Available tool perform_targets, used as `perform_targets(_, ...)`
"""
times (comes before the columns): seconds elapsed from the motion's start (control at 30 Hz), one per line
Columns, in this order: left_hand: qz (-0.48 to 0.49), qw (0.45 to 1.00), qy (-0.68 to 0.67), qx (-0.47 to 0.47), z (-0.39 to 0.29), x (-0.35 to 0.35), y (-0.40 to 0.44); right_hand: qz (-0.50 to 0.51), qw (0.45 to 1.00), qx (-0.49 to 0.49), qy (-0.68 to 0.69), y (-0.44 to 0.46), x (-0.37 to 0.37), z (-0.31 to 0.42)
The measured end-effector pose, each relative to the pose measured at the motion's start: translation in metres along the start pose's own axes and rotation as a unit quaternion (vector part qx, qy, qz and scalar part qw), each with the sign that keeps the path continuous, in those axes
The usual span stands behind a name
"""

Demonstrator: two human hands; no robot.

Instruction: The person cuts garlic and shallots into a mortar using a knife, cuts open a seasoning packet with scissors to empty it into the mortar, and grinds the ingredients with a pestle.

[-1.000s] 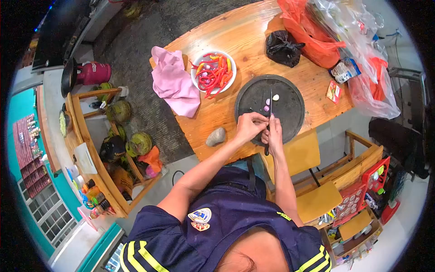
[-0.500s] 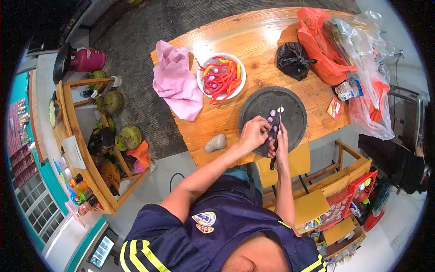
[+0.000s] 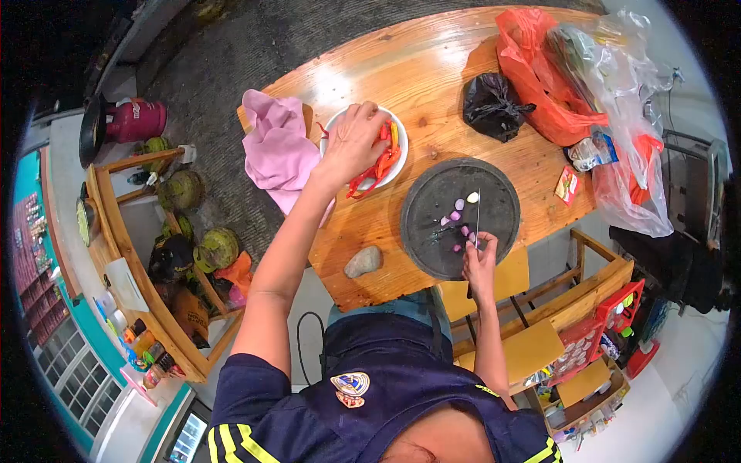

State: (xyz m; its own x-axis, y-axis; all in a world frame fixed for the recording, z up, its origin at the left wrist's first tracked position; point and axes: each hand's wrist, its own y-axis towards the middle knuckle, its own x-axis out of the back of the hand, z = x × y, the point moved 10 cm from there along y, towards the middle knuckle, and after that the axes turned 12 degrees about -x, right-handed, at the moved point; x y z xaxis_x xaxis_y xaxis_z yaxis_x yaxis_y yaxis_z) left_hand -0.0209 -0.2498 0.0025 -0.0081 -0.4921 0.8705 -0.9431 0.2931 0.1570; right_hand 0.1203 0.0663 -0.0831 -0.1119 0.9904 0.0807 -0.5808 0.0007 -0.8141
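My left hand [image 3: 355,141] reaches over a white bowl [image 3: 403,158] of red, orange and yellow chillies [image 3: 378,169]. Its back faces up and its fingers point down into the bowl, so the tips, and anything between them, are hidden. My right hand [image 3: 480,266] is closed around a knife [image 3: 478,210] with a dark handle, its blade pointing away from me over the round dark stone mortar plate [image 3: 424,185]. On that plate, left of the blade, lie several small purple shallots [image 3: 455,215] and a pale peeled clove [image 3: 472,197].
A pink cloth [image 3: 276,150] lies left of the bowl, and a grey stone [image 3: 363,261] rests near the table's front edge. To the right are a black plastic bag [image 3: 494,106], a red bag [image 3: 532,77], clear bags [image 3: 617,85] and a small red packet [image 3: 566,185].
My left hand has moved from the shallots on the stone plate, up and left, to the bowl of chillies. My right hand stays at the plate with the knife.
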Motion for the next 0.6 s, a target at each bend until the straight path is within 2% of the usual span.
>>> perform_targets(0.1, 0.056, 0.998, 0.011, -0.022, 0.001, -0.018, 0.001, 0.006, 1.0, -0.007, -0.005, 0.004, 0.008, -0.002)
perform_targets(0.2, 0.107, 0.993, 0.033, -0.029, 0.008, -0.03, 0.0, -0.074, 0.975, 0.124, -0.169, 0.004, 0.019, 0.01)
perform_targets(0.23, 0.124, 0.991, 0.04, -0.031, 0.011, -0.034, 0.0, -0.085, 0.973, 0.084, -0.198, -0.003, 0.016, 0.018)
perform_targets(0.3, 0.095, 0.993, 0.03, -0.057, 0.006, -0.03, 0.002, -0.104, 0.962, 0.004, -0.253, -0.025, 0.007, 0.047)
perform_targets(0.37, 0.061, 0.995, 0.03, -0.067, 0.005, -0.027, 0.004, -0.163, 0.94, 0.093, -0.286, -0.015, 0.027, 0.036)
perform_targets(0.47, 0.107, 0.994, 0.015, -0.008, 0.01, -0.028, 0.0, -0.211, 0.908, 0.193, -0.307, -0.014, 0.034, 0.042)
perform_targets(0.5, 0.078, 0.997, 0.004, 0.008, 0.01, -0.019, 0.0, -0.22, 0.898, 0.219, -0.31, -0.017, 0.033, 0.047)
perform_targets(0.6, 0.006, 0.998, 0.004, 0.056, 0.017, 0.01, -0.013, -0.209, 0.917, 0.184, -0.285, -0.015, 0.031, 0.046)
